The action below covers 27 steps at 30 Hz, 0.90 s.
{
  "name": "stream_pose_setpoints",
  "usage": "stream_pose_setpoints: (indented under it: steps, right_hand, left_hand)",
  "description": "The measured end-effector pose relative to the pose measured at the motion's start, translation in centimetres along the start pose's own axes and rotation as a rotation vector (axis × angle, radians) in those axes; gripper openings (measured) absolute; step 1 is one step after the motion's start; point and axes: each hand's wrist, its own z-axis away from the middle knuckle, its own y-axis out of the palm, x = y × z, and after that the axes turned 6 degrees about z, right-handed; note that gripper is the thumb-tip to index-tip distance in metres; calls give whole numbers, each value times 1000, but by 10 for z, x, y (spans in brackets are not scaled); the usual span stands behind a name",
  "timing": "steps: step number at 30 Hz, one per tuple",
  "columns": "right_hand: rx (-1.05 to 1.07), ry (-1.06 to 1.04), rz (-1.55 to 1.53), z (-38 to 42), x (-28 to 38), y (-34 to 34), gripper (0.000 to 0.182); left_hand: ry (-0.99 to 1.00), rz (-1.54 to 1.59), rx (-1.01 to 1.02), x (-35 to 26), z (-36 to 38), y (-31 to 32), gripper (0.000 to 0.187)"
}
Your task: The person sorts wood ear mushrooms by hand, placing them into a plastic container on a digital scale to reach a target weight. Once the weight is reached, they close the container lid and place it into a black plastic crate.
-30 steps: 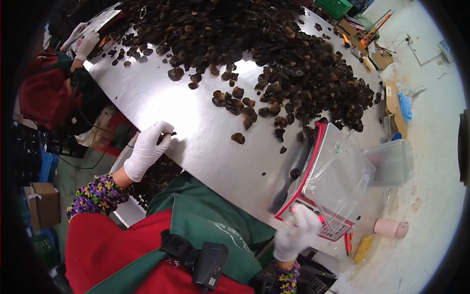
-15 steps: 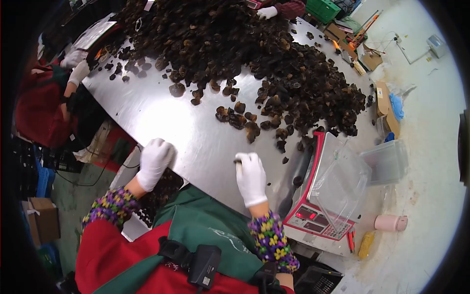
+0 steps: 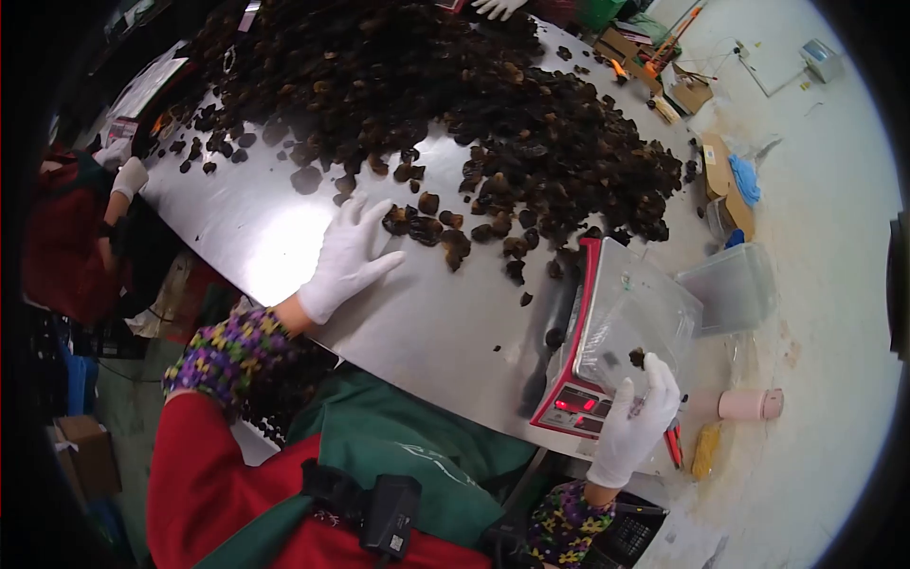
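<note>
My left hand [image 3: 349, 261], in a white glove, is over the metal table [image 3: 427, 322] with its fingers spread and nothing in them. Its fingertips are close to a few loose wood ear mushrooms [image 3: 422, 228], dark brown and crinkled. My right hand [image 3: 640, 422], gloved too, is over the near end of a red scale [image 3: 586, 313] with a clear tray [image 3: 611, 284]. Thumb and fingers are apart. Just beyond the fingertips a small wood ear piece [image 3: 637, 357] shows against the tray. Red digits glow on the scale's display [image 3: 575, 402], and the hand covers part of the keypad.
A big heap of wood ears [image 3: 379, 85] covers the table's far side. At the left is a co-worker's gloved hand [image 3: 131, 177]; another person's glove [image 3: 500, 8] shows at the top. Right of the scale are a clear bin [image 3: 735, 284] and a pink cylinder [image 3: 751, 404].
My left hand has moved forward over the table and its fingers have spread. My right hand has moved right to the scale and opened; a small wood ear piece now shows at the tray.
</note>
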Motion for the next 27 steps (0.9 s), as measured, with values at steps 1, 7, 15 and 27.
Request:
stream_pose_setpoints:
  steps: [1,7,15,27]
  right_hand:
    - [-17,17,-10,8,-1,1,43]
    - [-50,56,47,41,-25,7,41]
    - [27,60,101,46,-28,21,42]
    - [-10,17,174,50,-43,17,31]
  left_hand:
    - [-7,-32,15,-9,-12,15,81]
    - [126,-32,103,-51,-57,87,87]
    - [314,-95,196,-112,-69,115,80]
    - [572,-49,176,-64,-8,60,26]
